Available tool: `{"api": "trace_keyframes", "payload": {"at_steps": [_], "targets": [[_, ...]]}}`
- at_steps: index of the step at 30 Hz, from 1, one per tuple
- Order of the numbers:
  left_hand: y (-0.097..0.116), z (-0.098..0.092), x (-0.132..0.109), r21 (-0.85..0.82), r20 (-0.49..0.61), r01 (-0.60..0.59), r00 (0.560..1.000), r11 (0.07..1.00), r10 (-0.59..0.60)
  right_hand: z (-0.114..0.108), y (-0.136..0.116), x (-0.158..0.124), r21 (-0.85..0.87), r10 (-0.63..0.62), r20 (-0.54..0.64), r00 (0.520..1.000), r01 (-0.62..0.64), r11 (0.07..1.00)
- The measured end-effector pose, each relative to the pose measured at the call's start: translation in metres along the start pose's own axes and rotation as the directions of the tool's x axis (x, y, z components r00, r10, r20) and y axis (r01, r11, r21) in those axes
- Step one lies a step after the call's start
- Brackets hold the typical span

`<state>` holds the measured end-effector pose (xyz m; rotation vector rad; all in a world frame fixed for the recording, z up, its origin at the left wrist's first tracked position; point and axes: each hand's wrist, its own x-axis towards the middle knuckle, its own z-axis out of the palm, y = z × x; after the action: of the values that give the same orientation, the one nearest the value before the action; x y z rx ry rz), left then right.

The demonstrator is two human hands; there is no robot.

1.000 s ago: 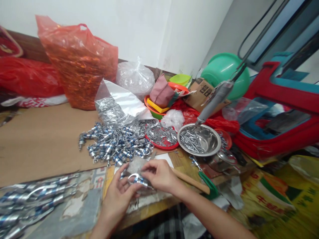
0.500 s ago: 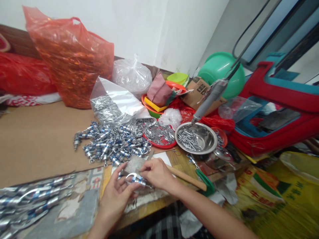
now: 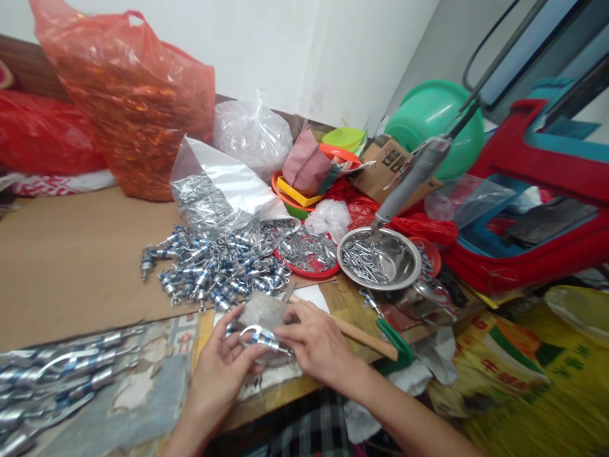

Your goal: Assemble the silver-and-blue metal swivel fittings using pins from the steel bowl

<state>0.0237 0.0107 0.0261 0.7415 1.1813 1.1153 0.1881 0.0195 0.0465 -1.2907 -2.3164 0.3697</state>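
My left hand (image 3: 221, 368) and my right hand (image 3: 311, 343) meet at the near edge of the table. Both pinch one small silver and blue metal clasp (image 3: 259, 338) with a curved hook. It is held just above a grey block (image 3: 263, 311). A heap of the same silver and blue clasps (image 3: 214, 270) lies behind the hands.
A steel bowl of small metal pins (image 3: 380, 257) and a red plate of metal parts (image 3: 309, 251) stand to the right. A wooden-handled tool (image 3: 361, 333) lies beside my right hand. Assembled clasps (image 3: 57, 374) lie at the left. Plastic bags (image 3: 133, 108) line the wall.
The view has shifted slightly. Both hands stay on the clasp in the same spot, with only small finger movement.
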Motion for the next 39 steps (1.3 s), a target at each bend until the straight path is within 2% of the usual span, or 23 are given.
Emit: {"api": "trace_keyframes", "payload": {"at_steps": [4,11,14,19,21,24,26,29,34,39], "targets": [[0.001,0.000,0.000,0.008,0.003,0.008,1.000,1.000,-0.008,0.004,0.000,-0.001,0.059,0.075,-0.067,0.995,-0.071,0.996],[-0.003,0.001,0.001,-0.020,-0.010,-0.011,1.000,1.000,0.011,0.002,0.013,0.012,0.041,0.155,-0.067,0.986,-0.153,0.987],[-0.004,0.000,0.003,-0.013,0.006,-0.011,1.000,1.000,0.012,-0.002,0.021,0.023,0.017,0.171,-0.013,0.985,-0.170,0.985],[-0.004,-0.002,0.002,0.002,0.005,0.002,1.000,1.000,-0.002,-0.016,0.028,0.042,-0.012,0.113,0.203,0.973,-0.113,0.994],[-0.003,-0.002,0.002,0.004,0.013,0.007,1.000,1.000,-0.007,-0.018,0.026,0.045,-0.010,0.083,0.170,0.982,-0.083,0.997],[-0.001,-0.001,0.001,0.006,0.012,0.016,1.000,1.000,-0.016,-0.012,0.017,0.043,0.041,-0.029,-0.006,1.000,0.030,0.999],[0.000,-0.001,0.001,0.003,0.016,0.013,1.000,1.000,-0.013,-0.002,0.011,0.038,0.116,-0.137,-0.086,0.987,0.147,0.982],[0.000,-0.001,0.002,0.000,0.031,0.000,1.000,1.000,0.000,0.013,0.007,0.030,0.146,-0.265,-0.137,0.955,0.284,0.948],[-0.001,-0.001,0.001,-0.002,0.031,-0.011,0.999,1.000,0.011,0.019,0.003,0.020,0.022,-0.307,-0.154,0.939,0.314,0.949],[0.000,0.000,0.001,-0.014,0.037,0.006,0.999,1.000,-0.005,0.010,-0.007,0.010,-0.126,-0.280,-0.013,0.960,0.277,0.953]]}}
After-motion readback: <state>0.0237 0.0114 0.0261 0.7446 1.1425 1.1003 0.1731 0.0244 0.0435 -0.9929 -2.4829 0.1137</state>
